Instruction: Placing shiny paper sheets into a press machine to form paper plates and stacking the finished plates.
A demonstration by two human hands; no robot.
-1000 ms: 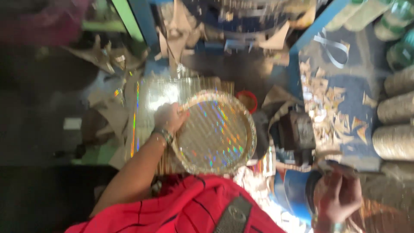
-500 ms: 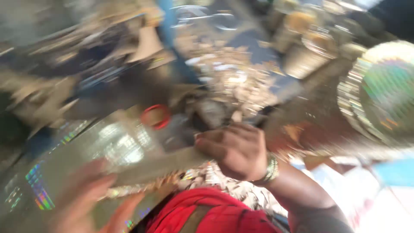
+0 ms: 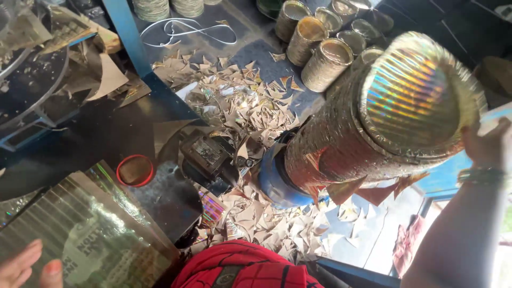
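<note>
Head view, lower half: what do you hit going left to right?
Left hand on the stack of shiny holographic sheets → red ring → black machine block → blue drum → tall stack of foil plates → right hand at its top rim.

holographic foil plate (image 3: 413, 96) tops a tall tilted plate stack (image 3: 341, 144) at right, shiny face up. reflective foil sheet (image 3: 80, 234) lies flat, near left.
</note>
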